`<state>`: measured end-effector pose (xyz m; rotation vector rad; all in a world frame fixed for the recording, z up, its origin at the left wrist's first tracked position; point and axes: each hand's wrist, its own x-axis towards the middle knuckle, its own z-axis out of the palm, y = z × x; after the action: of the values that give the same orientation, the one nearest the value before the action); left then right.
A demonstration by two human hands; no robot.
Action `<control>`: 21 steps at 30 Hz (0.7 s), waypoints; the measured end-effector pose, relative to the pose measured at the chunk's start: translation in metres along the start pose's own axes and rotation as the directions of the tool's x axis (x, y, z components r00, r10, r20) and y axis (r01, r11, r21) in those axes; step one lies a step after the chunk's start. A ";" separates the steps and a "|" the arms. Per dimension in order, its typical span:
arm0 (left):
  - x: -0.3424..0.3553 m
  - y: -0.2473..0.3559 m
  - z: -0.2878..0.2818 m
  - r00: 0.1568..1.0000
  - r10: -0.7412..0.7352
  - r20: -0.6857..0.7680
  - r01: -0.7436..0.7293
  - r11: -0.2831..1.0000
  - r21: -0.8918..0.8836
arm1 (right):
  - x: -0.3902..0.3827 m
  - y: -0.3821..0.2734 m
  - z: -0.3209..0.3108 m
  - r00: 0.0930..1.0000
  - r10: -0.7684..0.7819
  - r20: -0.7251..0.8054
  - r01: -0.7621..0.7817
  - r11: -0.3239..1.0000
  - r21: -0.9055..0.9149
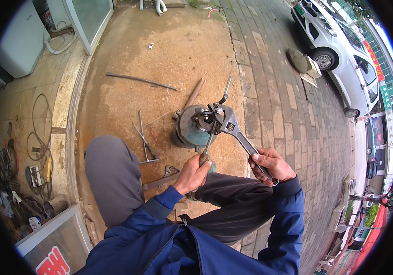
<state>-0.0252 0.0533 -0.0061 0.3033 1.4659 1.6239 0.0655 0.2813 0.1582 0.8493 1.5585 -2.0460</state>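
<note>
My left hand (192, 174) is closed on the handle of a long metal tool (208, 145), whose shaft reaches up to the top fitting of a round green metal housing (186, 136) on the ground in front of me. My right hand (272, 166) grips a large adjustable wrench (242, 140), angled up-left with its head at that fitting. A dark clamp-like tool with a thin bar (225, 95) sticks up from the same top; its exact shape is unclear. A rusty pipe (195, 91) lies behind the housing. My bent legs are either side of my hands.
T-handled tools (147, 153), flat metal pieces (162, 182) and a dark rod (141, 81) lie on stained concrete. Left are a doorway (86, 32), a white appliance (20, 43), hoses and cluttered tools (33, 176). Right, brick paving (292, 133) leads to a parked white car (361, 91) and stones (299, 59).
</note>
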 end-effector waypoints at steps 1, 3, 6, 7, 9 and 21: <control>0.000 0.001 0.001 1.000 0.010 -0.001 -0.009 1.000 0.013 | 0.002 -0.007 -0.005 0.999 -0.017 0.028 0.018 0.998 -0.052; -0.003 0.001 0.000 1.000 -0.005 0.009 0.005 1.000 -0.023 | 0.002 -0.008 -0.008 0.998 -0.016 0.055 0.019 0.998 -0.056; -0.001 0.004 0.006 1.000 0.016 -0.008 -0.016 0.999 -0.043 | 0.001 -0.001 0.019 1.000 -0.013 0.003 0.013 1.000 0.021; -0.002 0.002 0.008 1.000 0.022 -0.016 -0.022 0.999 -0.041 | 0.002 0.013 0.028 1.000 -0.029 -0.009 0.030 0.990 0.140; -0.005 0.000 0.005 0.999 0.015 -0.044 -0.014 1.000 0.023 | 0.002 0.024 0.051 0.997 -0.044 -0.071 0.055 0.985 0.164; 0.012 -0.051 0.011 0.833 0.533 -0.148 -0.242 0.591 0.769 | 0.081 0.072 0.233 0.801 -0.295 -0.521 0.546 0.718 0.432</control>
<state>-0.0015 0.0636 -0.0528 0.8758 2.4751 1.3756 0.0059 0.0402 0.0938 1.3094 1.4583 -2.9233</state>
